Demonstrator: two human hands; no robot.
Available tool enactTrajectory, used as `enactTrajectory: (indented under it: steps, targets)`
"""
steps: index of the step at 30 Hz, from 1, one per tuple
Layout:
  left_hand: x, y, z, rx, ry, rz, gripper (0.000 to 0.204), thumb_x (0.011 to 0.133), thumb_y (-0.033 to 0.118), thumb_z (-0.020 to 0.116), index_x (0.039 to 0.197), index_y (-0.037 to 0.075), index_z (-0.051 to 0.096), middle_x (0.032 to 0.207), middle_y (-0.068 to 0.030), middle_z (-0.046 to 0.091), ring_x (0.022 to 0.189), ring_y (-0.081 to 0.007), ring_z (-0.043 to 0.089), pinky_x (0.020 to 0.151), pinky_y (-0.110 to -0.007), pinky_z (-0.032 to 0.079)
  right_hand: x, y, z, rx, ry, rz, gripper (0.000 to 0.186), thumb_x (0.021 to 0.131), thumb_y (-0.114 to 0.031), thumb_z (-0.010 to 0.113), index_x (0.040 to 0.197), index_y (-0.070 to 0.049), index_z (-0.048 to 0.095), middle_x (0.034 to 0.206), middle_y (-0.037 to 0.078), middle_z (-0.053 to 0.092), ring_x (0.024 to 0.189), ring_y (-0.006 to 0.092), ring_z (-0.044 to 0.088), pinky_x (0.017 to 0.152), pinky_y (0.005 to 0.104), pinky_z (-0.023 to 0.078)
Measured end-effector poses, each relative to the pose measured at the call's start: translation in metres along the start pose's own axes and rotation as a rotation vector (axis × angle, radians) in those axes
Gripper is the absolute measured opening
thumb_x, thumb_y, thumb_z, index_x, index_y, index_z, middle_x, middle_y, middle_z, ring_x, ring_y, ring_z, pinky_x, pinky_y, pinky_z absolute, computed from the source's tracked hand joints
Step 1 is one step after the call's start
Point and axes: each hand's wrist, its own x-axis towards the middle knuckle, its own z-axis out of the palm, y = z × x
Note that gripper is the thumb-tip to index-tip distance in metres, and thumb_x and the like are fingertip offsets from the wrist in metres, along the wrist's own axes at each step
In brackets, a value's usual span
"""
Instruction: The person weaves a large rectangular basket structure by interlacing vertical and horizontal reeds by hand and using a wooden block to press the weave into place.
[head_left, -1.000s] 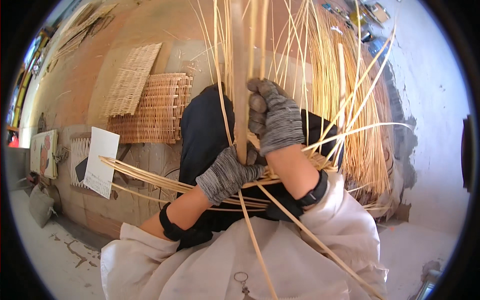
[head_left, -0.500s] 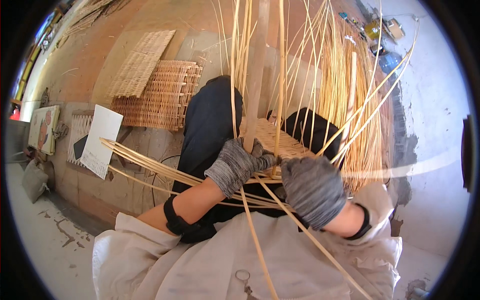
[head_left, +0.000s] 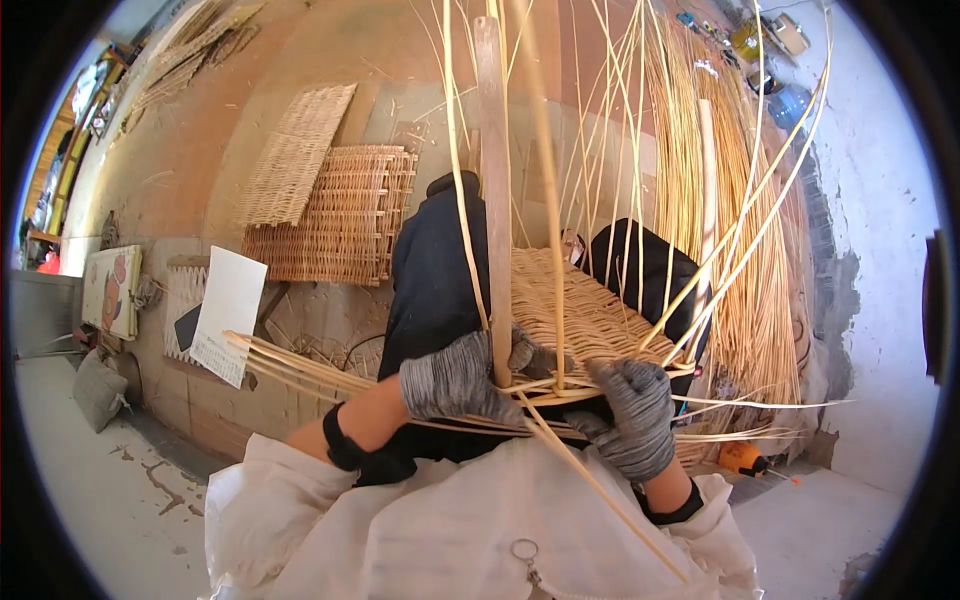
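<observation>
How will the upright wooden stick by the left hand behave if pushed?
The wooden stick is probably stiff: it looks straight while the rod to its left curves. Tall and narrow, it may tip if pushed high.

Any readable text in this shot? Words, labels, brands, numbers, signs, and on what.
None readable.
White paper sheet: small print near its lower end, too small to read.
Picture board: no words can be made out.
Orange object: any marking too small to tell.
</observation>
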Motion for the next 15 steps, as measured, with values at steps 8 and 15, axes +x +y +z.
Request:
enactTrajectory:
  steps: [8, 15]
  targets:
    - [-0.002, 0.02, 0.003, -0.164, 0.161, -0.31, 0.051, 0.057, 0.023, 0.081, 0.076, 0.009, 0.036, 0.083, -0.0013, 0.046, 0.09, -0.0155, 0.049, 0.092, -0.029, 0.035, -0.003, -0.003, -0.038, 1.19, 0.09, -0.003, 0.016, 0.075, -0.013, 0.058, 0.063, -0.007, 0.049, 0.07, 0.008, 0.056, 0.061, 0.023, 0.053, 0.075, 0.0406, 0.044]
    - [-0.007, -0.001, -0.002, -0.557, 0.091, -0.148, 0.04, 0.063, 0.017, 0.076, 0.075, 0.008, 0.039, 0.077, -0.0005, 0.046, 0.075, -0.0132, 0.044, 0.07, -0.026, 0.04, 0.025, -0.017, -0.073, 0.456, -0.726, -0.613, 0.027, 0.074, -0.012, 0.05, 0.101, -0.01, 0.053, 0.121, 0.009, 0.048, 0.093, 0.0255, 0.055, 0.073, 0.0324, 0.049]
